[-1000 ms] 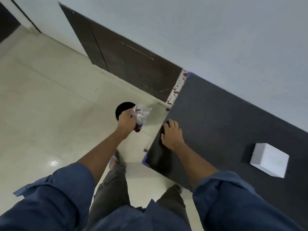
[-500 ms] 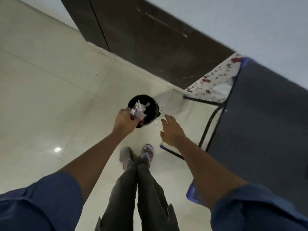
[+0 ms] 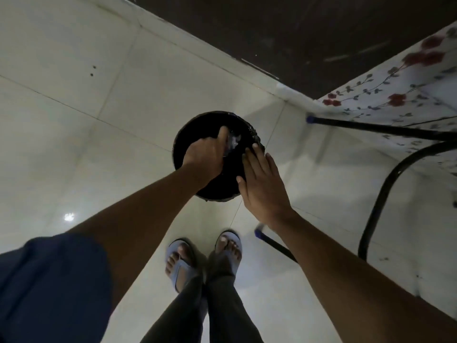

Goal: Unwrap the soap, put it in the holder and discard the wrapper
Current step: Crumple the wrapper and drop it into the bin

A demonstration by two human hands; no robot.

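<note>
A round black bin stands on the pale tiled floor in front of my feet. My left hand reaches down into its mouth and pinches the crumpled clear wrapper at its fingertips, low inside the bin. My right hand is open with flat fingers, and its fingertips rest on the bin's right rim. Neither the soap nor its holder is in view.
To the right are the table's black metal legs and a hanging floral cloth. A dark wood panel runs along the back. My feet in blue sandals stand just short of the bin.
I have bent down towards the bin. My left hand has carried the wrapper from above the rim into the bin's mouth. My right hand has left the table and come to the bin's rim.
</note>
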